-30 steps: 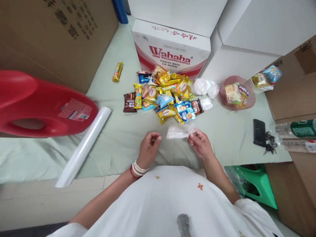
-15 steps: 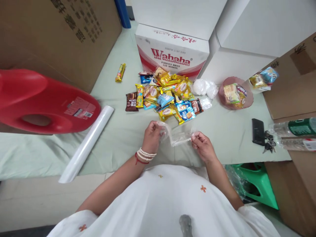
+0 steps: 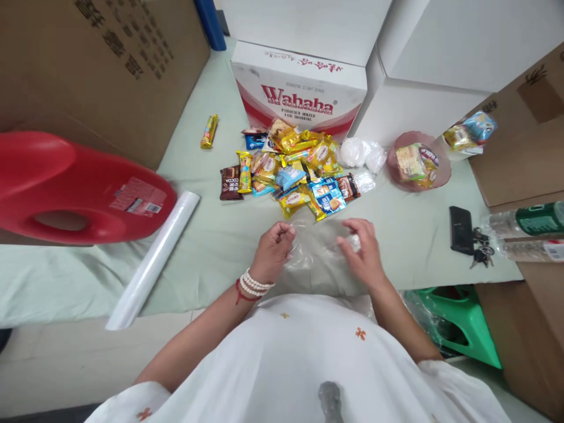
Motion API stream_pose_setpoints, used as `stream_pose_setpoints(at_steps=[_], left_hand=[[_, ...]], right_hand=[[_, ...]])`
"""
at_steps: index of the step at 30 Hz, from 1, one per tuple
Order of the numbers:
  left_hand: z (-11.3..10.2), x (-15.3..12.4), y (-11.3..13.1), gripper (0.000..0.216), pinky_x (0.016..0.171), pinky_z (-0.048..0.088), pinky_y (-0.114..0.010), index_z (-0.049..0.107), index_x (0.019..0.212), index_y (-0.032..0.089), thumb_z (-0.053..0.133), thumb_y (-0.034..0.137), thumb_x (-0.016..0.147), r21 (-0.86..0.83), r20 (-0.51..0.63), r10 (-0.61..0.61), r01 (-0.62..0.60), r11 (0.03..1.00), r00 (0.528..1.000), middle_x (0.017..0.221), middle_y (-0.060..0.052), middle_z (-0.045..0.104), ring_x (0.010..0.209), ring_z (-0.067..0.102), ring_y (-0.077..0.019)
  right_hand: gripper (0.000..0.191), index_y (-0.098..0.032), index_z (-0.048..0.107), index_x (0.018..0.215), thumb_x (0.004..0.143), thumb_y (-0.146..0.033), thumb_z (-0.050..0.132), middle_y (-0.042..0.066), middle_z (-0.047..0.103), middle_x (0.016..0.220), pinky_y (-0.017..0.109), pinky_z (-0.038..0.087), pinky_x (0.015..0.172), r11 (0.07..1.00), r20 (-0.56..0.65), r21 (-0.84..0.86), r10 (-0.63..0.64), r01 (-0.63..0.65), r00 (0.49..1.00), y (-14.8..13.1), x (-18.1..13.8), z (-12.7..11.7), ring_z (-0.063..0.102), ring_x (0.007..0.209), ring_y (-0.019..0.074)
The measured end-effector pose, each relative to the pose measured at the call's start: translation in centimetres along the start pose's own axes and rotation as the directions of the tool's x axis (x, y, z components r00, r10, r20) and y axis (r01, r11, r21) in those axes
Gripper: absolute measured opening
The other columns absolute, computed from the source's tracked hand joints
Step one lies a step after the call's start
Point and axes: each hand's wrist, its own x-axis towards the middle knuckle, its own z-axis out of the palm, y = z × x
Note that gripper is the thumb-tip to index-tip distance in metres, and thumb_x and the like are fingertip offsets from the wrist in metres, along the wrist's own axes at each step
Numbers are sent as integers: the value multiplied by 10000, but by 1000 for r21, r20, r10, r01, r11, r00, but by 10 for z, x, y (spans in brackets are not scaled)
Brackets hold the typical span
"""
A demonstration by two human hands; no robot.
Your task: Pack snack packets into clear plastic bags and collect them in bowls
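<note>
My left hand (image 3: 274, 251), with beads round the wrist, pinches one side of a clear plastic bag (image 3: 304, 254) above the front of the table. At the bag's other side my right hand (image 3: 362, 249) has its thumb and fingers apart; whether it touches the film is hard to see. Just beyond both hands lies a pile of wrapped snacks (image 3: 293, 170) in yellow, blue and brown packets. One yellow snack bar (image 3: 209, 131) lies apart at the left. White round bundles of plastic (image 3: 353, 153) sit at the pile's right side.
A pink bowl (image 3: 443, 176) with packets stands right of the pile. A phone (image 3: 461, 230), keys (image 3: 482, 254) and plastic bottles (image 3: 497, 223) lie at the right. To the left are a plastic roll (image 3: 154, 258) and a red jug (image 3: 101, 226). A Wahaba-style printed carton (image 3: 299, 79) stands behind.
My right hand has opened from its pinch on the bag's edge. The bag, stretched between both hands before, now hangs looser from my left hand. The view has shifted slightly.
</note>
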Motion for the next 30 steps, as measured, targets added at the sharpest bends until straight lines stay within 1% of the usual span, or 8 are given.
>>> stream_pose_setpoints(at_steps=[3,5,7,10,13,20,24,30], left_hand=[[-5,1,12,524,380,212,-183,518,818,213,814,635,722,-2,148,-79,80,997,986,543,127,339,406,250,-33],[-16,6,19,531,383,225,-182,552,847,200,847,614,693,13,153,-78,77,997,985,567,119,381,411,263,-27],[-30,12,21,549,407,291,-177,585,910,194,876,587,663,7,59,-33,32,999,998,619,97,461,452,365,-39],[-47,13,15,602,500,450,-184,593,991,199,875,601,642,-44,-118,-21,16,999,993,818,23,609,672,591,-107],[-51,3,-1,590,500,479,-188,606,969,188,832,641,667,-85,-160,-118,105,991,980,924,-25,645,785,642,-145],[-21,-18,-16,569,392,202,-174,701,995,145,824,605,684,-78,150,-290,304,950,945,1016,-98,714,553,546,-71],[-9,-13,-11,515,450,235,-194,711,883,144,788,629,731,-19,199,-219,228,974,955,697,-2,617,512,426,-58],[-1,-4,-9,436,466,199,-227,716,777,145,828,560,706,-32,208,-121,131,991,971,592,24,544,488,312,-54]], right_hand=[[426,-263,709,1168,809,-473,802,77,719,1183,432,478,1019,990,301,138,-57,15,952,-4,17,27,619,1139,277],[275,-243,730,1010,875,-482,722,33,739,956,360,550,830,965,460,224,18,-136,888,1,20,37,672,898,218],[260,-230,706,904,917,-485,655,-6,686,758,286,528,623,923,505,252,131,-290,853,6,18,39,626,674,164],[241,-232,675,880,890,-473,677,-38,625,631,250,465,496,887,386,254,272,-384,882,5,15,35,562,524,136],[235,-233,662,867,864,-465,697,-45,615,596,250,440,458,869,252,262,358,-419,899,-2,15,32,544,467,130],[317,-223,628,830,780,-509,757,-74,525,527,236,335,370,727,200,441,492,-527,847,-4,21,39,485,409,114],[308,-220,633,850,775,-484,772,-79,519,524,236,334,377,719,170,449,514,-530,841,-3,20,39,487,413,111],[329,-221,632,834,764,-510,774,-75,521,527,244,323,379,718,164,443,524,-537,836,-3,17,35,467,412,111]])
